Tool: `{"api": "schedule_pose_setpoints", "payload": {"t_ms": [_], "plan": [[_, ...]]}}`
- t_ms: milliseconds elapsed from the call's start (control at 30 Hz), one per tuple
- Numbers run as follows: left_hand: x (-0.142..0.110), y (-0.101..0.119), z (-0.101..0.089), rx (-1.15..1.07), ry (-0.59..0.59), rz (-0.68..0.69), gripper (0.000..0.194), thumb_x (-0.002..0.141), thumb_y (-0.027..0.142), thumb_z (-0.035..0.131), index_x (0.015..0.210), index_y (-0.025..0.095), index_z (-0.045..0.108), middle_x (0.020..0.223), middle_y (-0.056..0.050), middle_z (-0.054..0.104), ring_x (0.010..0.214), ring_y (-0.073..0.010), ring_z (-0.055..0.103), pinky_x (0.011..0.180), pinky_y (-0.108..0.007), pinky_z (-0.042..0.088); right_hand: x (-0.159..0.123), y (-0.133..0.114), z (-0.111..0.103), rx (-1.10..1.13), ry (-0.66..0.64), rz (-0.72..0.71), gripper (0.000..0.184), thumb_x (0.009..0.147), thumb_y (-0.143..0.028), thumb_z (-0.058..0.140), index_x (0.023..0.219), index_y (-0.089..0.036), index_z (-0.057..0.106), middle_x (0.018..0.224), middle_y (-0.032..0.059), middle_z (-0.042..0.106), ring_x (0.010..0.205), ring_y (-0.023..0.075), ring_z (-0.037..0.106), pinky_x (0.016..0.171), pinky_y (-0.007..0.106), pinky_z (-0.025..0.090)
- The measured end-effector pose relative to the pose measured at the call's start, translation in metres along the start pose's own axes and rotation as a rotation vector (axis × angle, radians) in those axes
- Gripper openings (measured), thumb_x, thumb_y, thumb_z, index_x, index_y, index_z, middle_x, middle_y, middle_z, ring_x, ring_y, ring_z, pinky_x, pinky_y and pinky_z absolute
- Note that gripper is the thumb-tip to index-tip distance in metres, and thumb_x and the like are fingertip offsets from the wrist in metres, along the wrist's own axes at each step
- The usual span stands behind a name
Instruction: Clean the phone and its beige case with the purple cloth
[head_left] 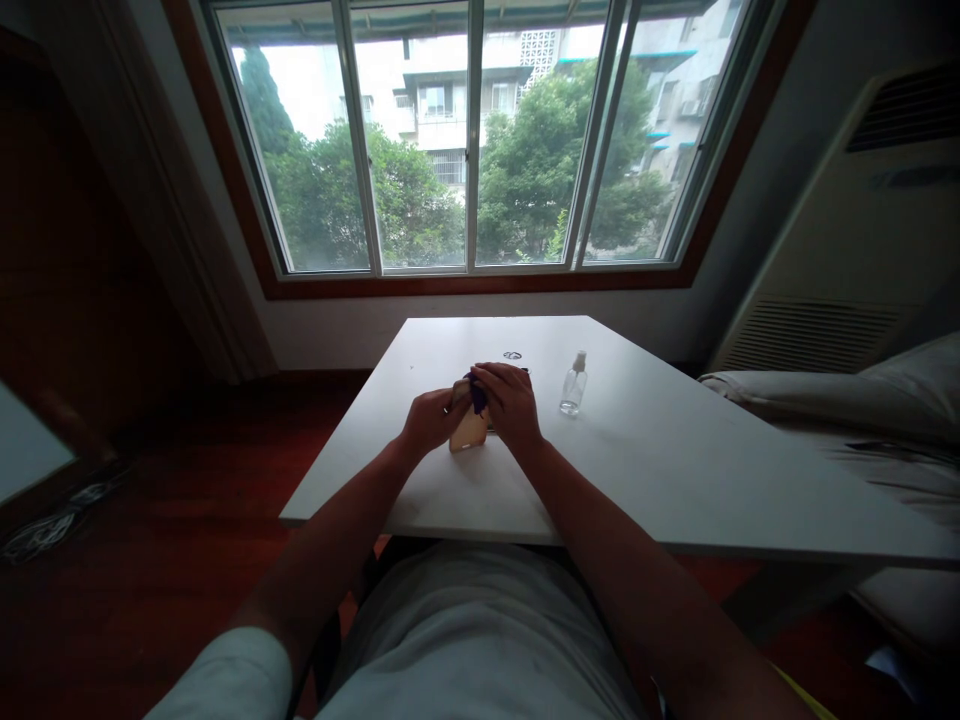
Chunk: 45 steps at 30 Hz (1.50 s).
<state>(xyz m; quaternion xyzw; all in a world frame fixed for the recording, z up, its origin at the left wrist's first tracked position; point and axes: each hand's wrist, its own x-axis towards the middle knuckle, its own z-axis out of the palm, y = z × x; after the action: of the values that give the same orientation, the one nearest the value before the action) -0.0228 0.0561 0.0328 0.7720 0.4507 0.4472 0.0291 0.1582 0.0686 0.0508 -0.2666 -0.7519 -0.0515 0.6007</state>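
My left hand (429, 418) is wrapped round a small tan, flat object (468, 432), perhaps a phone, held just above the white table (660, 450). My right hand (511, 402) is closed over its upper part, pressing a dark blue cloth (477, 392) against it. Both hands meet near the middle of the table. Most of the cloth is hidden under my right fingers.
A small clear bottle with a pump top (574, 384) stands to the right of my hands. A small dark item (512, 355) lies beyond them. A large window (472, 140) is ahead, an air-conditioning unit (847, 230) and bedding (840, 390) at right, wooden floor at left.
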Motion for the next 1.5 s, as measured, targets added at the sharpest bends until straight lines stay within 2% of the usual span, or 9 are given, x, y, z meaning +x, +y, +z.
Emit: {"api": "schedule_pose_setpoints", "payload": {"t_ms": [200, 467, 733, 967, 1100, 1200, 1300, 1400, 1500], "plan": [[0.001, -0.002, 0.0, -0.034, 0.018, -0.081, 0.043, 0.099, 0.051, 0.054, 0.079, 0.013, 0.059, 0.068, 0.002, 0.055, 0.06, -0.0095, 0.053, 0.062, -0.025, 0.049, -0.005, 0.01, 0.005, 0.132, 0.055, 0.193, 0.034, 0.102, -0.037, 0.047, 0.127, -0.026, 0.068, 0.117, 0.0039, 0.069, 0.108, 0.0158, 0.065, 0.097, 0.034, 0.053], [0.002, -0.007, -0.002, -0.114, 0.089, -0.193, 0.045, 0.098, 0.053, 0.054, 0.08, 0.013, 0.061, 0.068, 0.002, 0.056, 0.06, -0.0099, 0.054, 0.06, -0.024, 0.049, -0.012, 0.02, 0.019, 0.247, -0.019, 0.412, 0.039, 0.094, -0.047, 0.059, 0.122, -0.024, 0.072, 0.11, 0.0036, 0.073, 0.097, 0.0163, 0.068, 0.09, 0.031, 0.056], [0.005, -0.011, -0.009, -0.234, 0.284, -0.344, 0.047, 0.098, 0.057, 0.052, 0.084, 0.013, 0.063, 0.074, -0.001, 0.061, 0.067, -0.0118, 0.058, 0.063, -0.026, 0.05, -0.019, 0.024, 0.031, 0.345, -0.193, 0.468, 0.035, 0.089, -0.043, 0.063, 0.117, -0.025, 0.074, 0.107, 0.0028, 0.074, 0.094, 0.0176, 0.071, 0.086, 0.034, 0.059], [0.008, -0.017, -0.008, -0.353, 0.414, -0.424, 0.052, 0.098, 0.061, 0.048, 0.099, 0.012, 0.067, 0.082, -0.003, 0.066, 0.073, -0.0145, 0.064, 0.068, -0.029, 0.054, -0.023, 0.022, 0.034, 0.362, -0.297, 0.489, 0.039, 0.089, -0.044, 0.062, 0.118, -0.02, 0.073, 0.104, 0.005, 0.074, 0.09, 0.0182, 0.07, 0.084, 0.034, 0.06], [0.012, -0.017, -0.007, -0.371, 0.429, -0.386, 0.05, 0.098, 0.059, 0.05, 0.103, 0.012, 0.066, 0.087, -0.005, 0.067, 0.078, -0.0156, 0.066, 0.072, -0.032, 0.056, -0.022, 0.024, 0.034, 0.298, -0.227, 0.496, 0.036, 0.091, -0.042, 0.058, 0.118, -0.022, 0.071, 0.109, 0.0044, 0.072, 0.098, 0.0183, 0.068, 0.09, 0.034, 0.056], [0.015, -0.017, -0.008, -0.342, 0.463, -0.327, 0.046, 0.098, 0.054, 0.055, 0.121, 0.014, 0.06, 0.105, -0.008, 0.067, 0.09, -0.0178, 0.066, 0.081, -0.036, 0.057, -0.02, 0.029, 0.029, 0.229, -0.164, 0.477, 0.035, 0.093, -0.041, 0.055, 0.118, -0.023, 0.07, 0.112, 0.0045, 0.069, 0.104, 0.0185, 0.064, 0.095, 0.035, 0.052], [0.015, -0.018, -0.015, -0.278, 0.464, -0.271, 0.054, 0.096, 0.052, 0.059, 0.136, 0.016, 0.049, 0.117, -0.011, 0.063, 0.096, -0.0197, 0.065, 0.082, -0.037, 0.057, -0.018, 0.033, 0.024, 0.172, -0.147, 0.451, 0.033, 0.094, -0.04, 0.053, 0.116, -0.023, 0.071, 0.111, 0.0054, 0.068, 0.103, 0.0183, 0.063, 0.095, 0.034, 0.051], [0.015, -0.022, -0.025, -0.186, 0.364, -0.177, 0.052, 0.094, 0.049, 0.063, 0.134, 0.017, 0.052, 0.121, -0.011, 0.062, 0.101, -0.0206, 0.064, 0.089, -0.04, 0.055, -0.017, 0.034, 0.02, 0.123, -0.159, 0.418, 0.03, 0.095, -0.039, 0.053, 0.113, -0.023, 0.072, 0.11, 0.0052, 0.067, 0.101, 0.0177, 0.063, 0.094, 0.032, 0.05], [0.015, -0.029, -0.033, -0.094, 0.199, -0.096, 0.039, 0.094, 0.044, 0.064, 0.121, 0.017, 0.062, 0.112, -0.008, 0.065, 0.099, -0.0195, 0.063, 0.093, -0.042, 0.053, -0.018, 0.032, 0.019, 0.075, -0.184, 0.374, 0.028, 0.096, -0.037, 0.053, 0.113, -0.024, 0.071, 0.11, 0.0044, 0.067, 0.099, 0.0167, 0.063, 0.093, 0.031, 0.05]]}}
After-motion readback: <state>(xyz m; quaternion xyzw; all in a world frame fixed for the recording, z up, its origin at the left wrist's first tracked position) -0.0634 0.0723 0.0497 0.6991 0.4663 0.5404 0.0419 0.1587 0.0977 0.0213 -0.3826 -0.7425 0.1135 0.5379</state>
